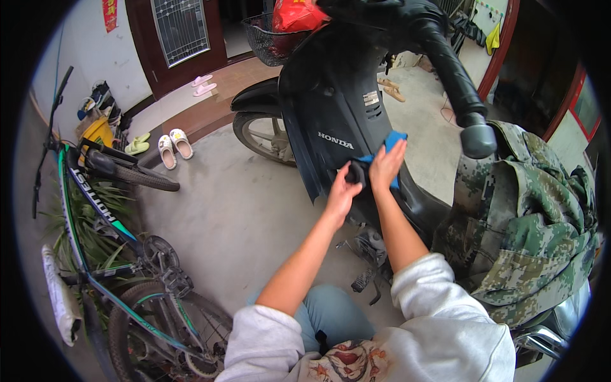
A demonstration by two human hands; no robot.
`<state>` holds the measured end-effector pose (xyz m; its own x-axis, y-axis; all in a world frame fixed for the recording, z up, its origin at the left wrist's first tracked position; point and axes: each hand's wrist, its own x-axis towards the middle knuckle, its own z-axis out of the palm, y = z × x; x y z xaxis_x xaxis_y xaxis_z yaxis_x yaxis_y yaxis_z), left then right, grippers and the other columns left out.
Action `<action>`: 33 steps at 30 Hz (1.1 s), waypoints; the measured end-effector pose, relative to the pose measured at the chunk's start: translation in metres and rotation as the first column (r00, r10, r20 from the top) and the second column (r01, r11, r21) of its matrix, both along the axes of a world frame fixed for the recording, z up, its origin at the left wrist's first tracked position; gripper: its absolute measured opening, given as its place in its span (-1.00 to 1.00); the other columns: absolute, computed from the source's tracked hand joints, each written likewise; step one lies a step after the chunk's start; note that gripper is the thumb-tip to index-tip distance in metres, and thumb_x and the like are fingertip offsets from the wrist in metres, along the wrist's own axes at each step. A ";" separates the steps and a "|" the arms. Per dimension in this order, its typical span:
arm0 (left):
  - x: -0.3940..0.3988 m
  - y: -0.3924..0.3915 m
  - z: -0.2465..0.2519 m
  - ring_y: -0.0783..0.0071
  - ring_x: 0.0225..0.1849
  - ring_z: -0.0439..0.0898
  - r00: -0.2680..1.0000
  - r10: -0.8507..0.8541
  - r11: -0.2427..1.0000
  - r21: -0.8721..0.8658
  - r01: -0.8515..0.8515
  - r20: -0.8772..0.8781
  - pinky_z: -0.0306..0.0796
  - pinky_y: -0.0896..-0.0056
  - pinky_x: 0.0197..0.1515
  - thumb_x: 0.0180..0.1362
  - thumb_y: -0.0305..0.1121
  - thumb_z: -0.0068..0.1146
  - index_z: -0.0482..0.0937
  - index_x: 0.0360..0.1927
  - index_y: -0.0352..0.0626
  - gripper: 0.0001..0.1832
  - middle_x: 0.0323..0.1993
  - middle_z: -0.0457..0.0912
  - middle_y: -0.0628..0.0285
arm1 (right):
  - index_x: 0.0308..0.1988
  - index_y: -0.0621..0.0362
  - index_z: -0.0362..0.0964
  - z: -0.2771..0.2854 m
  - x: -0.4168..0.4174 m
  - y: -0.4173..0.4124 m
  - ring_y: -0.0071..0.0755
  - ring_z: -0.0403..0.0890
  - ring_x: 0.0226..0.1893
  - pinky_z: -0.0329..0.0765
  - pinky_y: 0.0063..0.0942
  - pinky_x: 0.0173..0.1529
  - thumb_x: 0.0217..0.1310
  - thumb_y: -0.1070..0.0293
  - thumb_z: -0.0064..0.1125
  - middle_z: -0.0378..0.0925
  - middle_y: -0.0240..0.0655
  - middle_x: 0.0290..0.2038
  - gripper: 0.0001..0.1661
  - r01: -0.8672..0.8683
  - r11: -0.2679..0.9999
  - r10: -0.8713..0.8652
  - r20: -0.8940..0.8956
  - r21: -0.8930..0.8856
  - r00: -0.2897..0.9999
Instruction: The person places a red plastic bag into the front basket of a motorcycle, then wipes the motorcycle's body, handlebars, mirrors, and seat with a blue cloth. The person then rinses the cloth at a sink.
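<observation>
A black Honda motorcycle [329,102] stands before me, its front wheel towards the upper left. My right hand [387,164] lies flat with a blue cloth [395,138] under it, against the side of the black body panel. My left hand [341,196] has its thumb and fingers around a round black part [355,173] low on the panel, below the maker's name. Whether that part is fixed to the motorcycle, I cannot tell. The handlebar grip [451,71] reaches over at the upper right.
A bicycle [95,200] leans at the left beside a green plant [90,229]. White clogs [175,148], green slippers [137,144] and pink slippers [204,86] lie by the doorway. A camouflage jacket [525,224] covers the seat. A red bag [296,16] sits in the front basket [262,43].
</observation>
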<state>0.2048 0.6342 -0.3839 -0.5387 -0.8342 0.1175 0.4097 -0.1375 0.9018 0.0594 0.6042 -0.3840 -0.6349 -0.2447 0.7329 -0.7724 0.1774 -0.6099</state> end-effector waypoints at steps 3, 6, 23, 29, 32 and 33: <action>-0.010 -0.050 0.053 0.60 -0.28 0.40 0.985 0.098 0.982 -0.146 -0.118 -0.139 0.30 0.60 -0.09 -0.01 -0.66 -0.02 0.03 0.31 -0.07 -0.24 -0.27 0.42 0.32 | 0.17 0.45 0.02 0.048 -0.008 -0.055 0.14 0.08 0.24 0.04 -0.21 0.29 0.13 0.40 -0.06 0.04 0.16 0.22 -0.36 -0.136 0.987 0.132 -0.060 -0.087 0.989; 0.002 -0.077 0.082 0.33 0.20 0.21 0.969 0.196 0.888 -0.392 -0.241 -0.153 0.05 0.39 0.25 -0.07 -0.71 -0.07 0.00 0.32 -0.03 -0.18 0.16 0.24 0.10 | 0.03 0.33 0.30 0.100 0.004 -0.078 0.00 0.28 0.15 0.20 -0.29 0.21 0.03 0.54 -0.16 0.27 0.02 0.12 -0.52 -0.345 0.897 0.321 -0.130 -0.276 0.938; 0.036 -0.064 0.040 0.12 0.36 -0.04 0.919 -0.062 0.996 0.033 0.082 -0.390 0.00 0.17 0.32 0.08 -0.59 -0.21 0.09 0.26 -0.34 -0.41 0.33 0.04 0.13 | 0.10 0.20 0.25 0.110 0.025 -0.080 0.07 0.24 0.14 0.27 -0.28 0.17 -0.01 0.67 -0.14 0.28 -0.08 0.12 -0.42 -0.462 0.883 0.409 -0.611 0.079 0.678; 0.061 -0.046 0.079 0.22 0.37 -0.04 0.848 -0.036 0.996 -0.091 -0.015 -0.528 -0.04 0.13 0.33 0.07 -0.51 -0.17 0.06 0.28 -0.31 -0.36 0.36 -0.01 0.19 | 0.00 0.24 0.33 0.184 0.076 -0.103 -0.04 0.27 0.13 0.27 -0.27 0.17 -0.13 0.65 -0.06 0.30 -0.11 0.10 -0.45 -0.474 0.822 0.332 -0.412 -0.315 0.849; 0.061 -0.038 0.088 0.23 0.38 -0.07 0.870 -0.079 0.987 -0.160 0.000 -0.486 -0.07 0.13 0.34 0.07 -0.49 -0.16 0.01 0.30 -0.29 -0.34 0.37 -0.07 0.20 | 0.03 0.25 0.31 0.179 0.072 -0.115 -0.01 0.27 0.11 0.28 -0.27 0.16 -0.12 0.61 -0.03 0.26 -0.07 0.11 -0.43 -0.331 0.925 0.183 -0.548 -0.185 0.817; 0.060 -0.037 0.087 0.23 0.38 -0.07 0.871 -0.087 0.987 -0.158 0.011 -0.483 -0.07 0.13 0.34 0.07 -0.49 -0.16 0.00 0.30 -0.29 -0.33 0.37 -0.08 0.20 | 0.04 0.25 0.30 0.168 0.068 -0.122 0.00 0.26 0.10 0.28 -0.27 0.16 -0.10 0.60 -0.03 0.25 -0.06 0.12 -0.42 -0.271 0.954 0.137 -0.619 -0.127 0.773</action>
